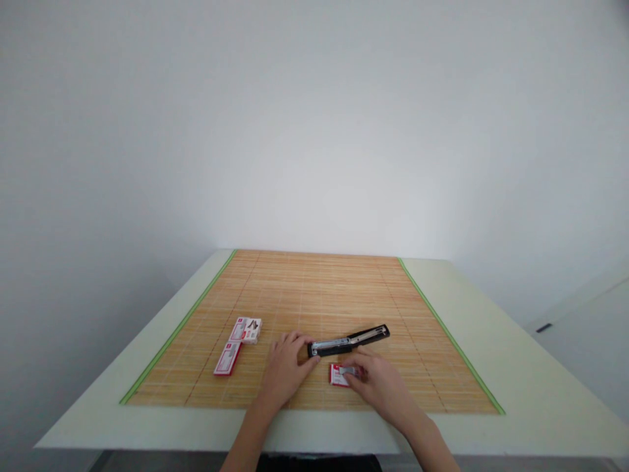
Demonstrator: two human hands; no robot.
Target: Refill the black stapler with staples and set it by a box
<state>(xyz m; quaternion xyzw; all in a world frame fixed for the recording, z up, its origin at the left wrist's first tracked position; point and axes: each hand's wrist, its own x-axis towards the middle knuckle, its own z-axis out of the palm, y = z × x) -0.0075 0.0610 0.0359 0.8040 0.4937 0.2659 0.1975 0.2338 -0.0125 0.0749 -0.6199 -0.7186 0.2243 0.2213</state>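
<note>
A black stapler [350, 341] lies opened out flat on the bamboo mat [314, 288], its metal staple channel facing up. My left hand [285, 368] rests on the mat with its fingertips against the stapler's left end, fingers curled. My right hand [376, 383] is just below the stapler, its fingers pinched at a small red and white staple box [339, 375] lying on the mat. What the fingertips hold is too small to make out.
Two more red and white staple boxes lie to the left: one [247, 330] further back, one [227, 358] nearer. The mat has green edges and sits on a pale table [515, 367] against a white wall.
</note>
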